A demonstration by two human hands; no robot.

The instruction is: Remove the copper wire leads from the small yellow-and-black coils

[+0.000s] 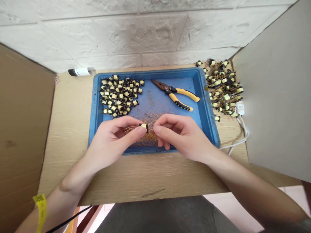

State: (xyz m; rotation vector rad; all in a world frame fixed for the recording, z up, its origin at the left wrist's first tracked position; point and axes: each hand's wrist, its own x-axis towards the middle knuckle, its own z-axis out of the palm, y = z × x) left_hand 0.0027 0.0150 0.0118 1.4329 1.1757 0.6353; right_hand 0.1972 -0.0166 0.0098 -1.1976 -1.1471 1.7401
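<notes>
While beneath left hand [108, 142] and tray [94, 110] wooden tabletop [155, 174], beyond, white wall [145, 34].

From where I sit at the far end of the feed, I take this for a small workshop bench set up for handwork on little parts; I see a wooden tabletop [136, 181] carrying a blue tray [209, 123], with a heap of small yellow-and-black parts [126, 94] inside it; I also make out long-nosed pliers [173, 90] and a scatter of fine wire bits [148, 139] there, and a second heap of wired parts [227, 97] lies beside the tray; a brown panel [21, 129] and a grey panel [277, 90] box the bench in against a pale block-patterned wall [145, 35]; whether a home or a factory surrounds it, I cannot tell.
</notes>
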